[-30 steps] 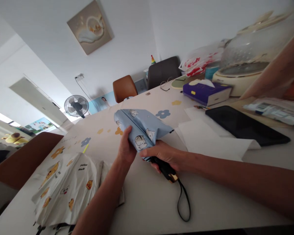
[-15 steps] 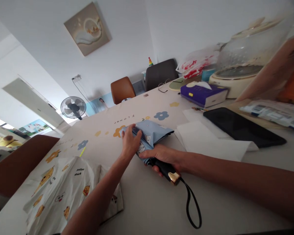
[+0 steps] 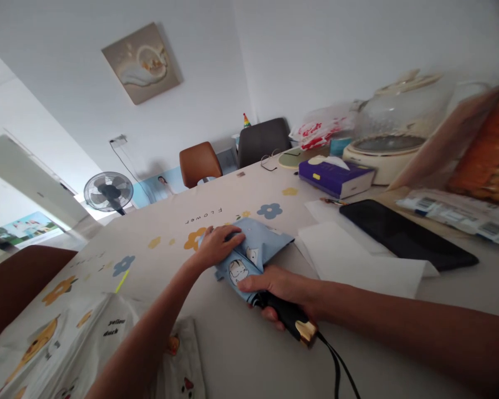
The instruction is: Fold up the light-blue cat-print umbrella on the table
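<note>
A folded umbrella (image 3: 270, 238) with a light blue canopy and printed white cartoon faces lies slantwise over the table. My right hand (image 3: 285, 285) is wrapped around its lower canopy and the top of its black handle (image 3: 291, 317), thumb on the fabric. The handle ends in a gold cap, and a black wrist strap (image 3: 336, 360) hangs from it. Over the upper left of the canopy, my left hand (image 3: 218, 244) grips the cloth with bent fingers; its fingertips are partly hidden. Loose fabric flares out to the right between the hands.
White cloth with duck prints (image 3: 87, 338) lies at the lower left. On the right are white paper sheets (image 3: 357, 260), a black tablet-like slab (image 3: 407, 235), a purple tissue pack (image 3: 336, 176) and a glass-domed appliance (image 3: 391, 144). Eyeglasses (image 3: 270, 160) rest near the far edge.
The view has shifted, so the background sits lower. My left hand has turned flatter across the canopy, uncovering more of a printed face. My right hand keeps its hold on the umbrella.
</note>
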A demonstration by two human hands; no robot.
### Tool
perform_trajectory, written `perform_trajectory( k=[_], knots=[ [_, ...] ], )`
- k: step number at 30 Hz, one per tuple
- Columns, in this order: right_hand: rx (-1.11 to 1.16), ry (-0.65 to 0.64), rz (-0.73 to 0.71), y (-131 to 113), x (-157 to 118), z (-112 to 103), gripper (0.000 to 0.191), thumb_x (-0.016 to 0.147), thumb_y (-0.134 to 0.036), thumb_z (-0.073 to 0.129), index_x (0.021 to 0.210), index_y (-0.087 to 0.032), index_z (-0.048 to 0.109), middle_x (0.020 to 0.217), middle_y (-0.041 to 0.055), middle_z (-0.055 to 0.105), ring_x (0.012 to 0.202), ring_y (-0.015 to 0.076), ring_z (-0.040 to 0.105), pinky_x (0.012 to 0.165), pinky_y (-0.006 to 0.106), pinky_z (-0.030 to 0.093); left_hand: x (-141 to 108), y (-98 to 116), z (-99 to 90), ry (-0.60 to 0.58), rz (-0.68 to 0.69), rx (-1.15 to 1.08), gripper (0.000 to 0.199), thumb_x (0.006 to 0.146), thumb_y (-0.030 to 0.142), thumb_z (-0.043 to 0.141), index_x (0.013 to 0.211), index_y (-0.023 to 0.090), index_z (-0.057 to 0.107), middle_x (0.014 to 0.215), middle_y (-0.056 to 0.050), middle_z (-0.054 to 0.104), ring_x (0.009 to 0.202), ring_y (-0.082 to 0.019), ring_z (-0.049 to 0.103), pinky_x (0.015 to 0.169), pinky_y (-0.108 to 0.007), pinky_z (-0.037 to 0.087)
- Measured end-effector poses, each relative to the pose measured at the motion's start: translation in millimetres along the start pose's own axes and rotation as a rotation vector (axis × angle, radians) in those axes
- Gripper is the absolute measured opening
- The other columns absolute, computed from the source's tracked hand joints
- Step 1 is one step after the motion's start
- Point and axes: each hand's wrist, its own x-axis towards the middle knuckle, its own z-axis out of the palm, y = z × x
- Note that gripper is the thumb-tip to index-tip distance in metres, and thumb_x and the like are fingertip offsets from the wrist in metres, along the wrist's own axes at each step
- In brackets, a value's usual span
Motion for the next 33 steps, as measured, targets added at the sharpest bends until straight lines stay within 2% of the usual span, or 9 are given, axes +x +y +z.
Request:
perform_trajectory(
  k=[5,10,15,19,23,26,28,30,33],
  knots=[
    [-0.012,0.001,0.071,-4,-2,2,0.029,0.078,-0.042,0.048,0.071,-0.015,0.049,0.038,-0.0039,0.044,0.031,0.0075,0.039,0.033,0.018,0.038,-2,-3,5.5,0.08,0.028,-0.002,0.028,0.08,0.044,0.046,0.095,0.028,0.063,0.107,0.002,0.062,0.103,-0.016,0.052,0.103,-0.036,0.02],
    [0.006,0.033,0.082,-9,-5,6,0.024,0.078,-0.038,0.049,0.072,-0.015,0.048,0.037,-0.0044,0.045,0.029,0.0075,0.038,0.031,0.018,0.037,-2,-5,6.5,0.038,0.006,0.047,0.034,0.08,0.047,0.044,0.104,0.029,0.061,0.117,0.002,0.058,0.111,-0.017,0.048,0.104,-0.035,0.02],
    [-0.084,0.064,0.018,-6,-3,7,0.022,0.074,-0.037,0.054,0.072,-0.016,0.047,0.037,-0.0048,0.045,0.028,0.0077,0.038,0.03,0.019,0.038,0,-13,1.0,-0.001,-0.047,0.152,0.045,0.083,0.051,0.035,0.112,0.024,0.056,0.13,-0.004,0.048,0.12,-0.021,0.04,0.101,-0.036,0.024],
    [-0.224,0.083,0.004,0,-2,9,0.023,0.069,-0.036,0.058,0.077,-0.018,0.046,0.037,-0.0039,0.049,0.027,0.01,0.041,0.028,0.019,0.037,0,-19,-9.3,-0.029,-0.182,0.203,0.051,0.082,0.054,0.03,0.113,0.023,0.055,0.12,-0.008,0.056,0.113,-0.026,0.047,0.095,-0.039,0.03],
    [-0.286,0.102,-0.005,2,-3,11,0.026,0.067,-0.036,0.059,0.079,-0.018,0.046,0.037,-0.0041,0.049,0.026,0.0106,0.041,0.028,0.02,0.037,-2,-22,-13.8,-0.076,-0.215,0.179,0.054,0.081,0.06,0.028,0.11,0.026,0.058,0.11,-0.007,0.062,0.104,-0.028,0.053,0.088,-0.041,0.036],
    [-0.283,0.096,0.008,1,-4,10,0.026,0.067,-0.037,0.059,0.077,-0.018,0.045,0.036,-0.004,0.049,0.028,0.0106,0.042,0.028,0.019,0.036,-2,-23,-12.3,-0.046,-0.187,0.148,0.052,0.078,0.06,0.034,0.11,0.026,0.058,0.115,-0.005,0.059,0.107,-0.027,0.052,0.09,-0.039,0.036],
    [-0.275,0.084,0.013,1,-3,9,0.027,0.067,-0.038,0.059,0.077,-0.017,0.045,0.036,-0.0036,0.048,0.028,0.0107,0.043,0.029,0.019,0.036,-2,-25,-11.8,-0.054,-0.111,0.105,0.052,0.077,0.059,0.039,0.112,0.027,0.057,0.121,-0.003,0.055,0.111,-0.024,0.049,0.094,-0.036,0.034],
    [-0.273,0.076,0.013,1,-3,9,0.028,0.067,-0.039,0.059,0.078,-0.017,0.045,0.036,-0.0034,0.049,0.028,0.0106,0.043,0.03,0.019,0.037,-1,-27,-13.3,-0.101,-0.038,0.05,0.049,0.076,0.058,0.042,0.112,0.029,0.058,0.128,0.0,0.05,0.115,-0.023,0.046,0.097,-0.034,0.032],
    [-0.265,0.072,0.018,1,-3,8,0.031,0.067,-0.039,0.059,0.082,-0.017,0.045,0.037,-0.0039,0.049,0.028,0.01,0.042,0.03,0.019,0.038,-3,-27,-19.0,-0.193,-0.006,-0.049,0.044,0.074,0.056,0.045,0.106,0.031,0.062,0.132,0.002,0.045,0.119,-0.021,0.043,0.098,-0.032,0.033]
  ],
)
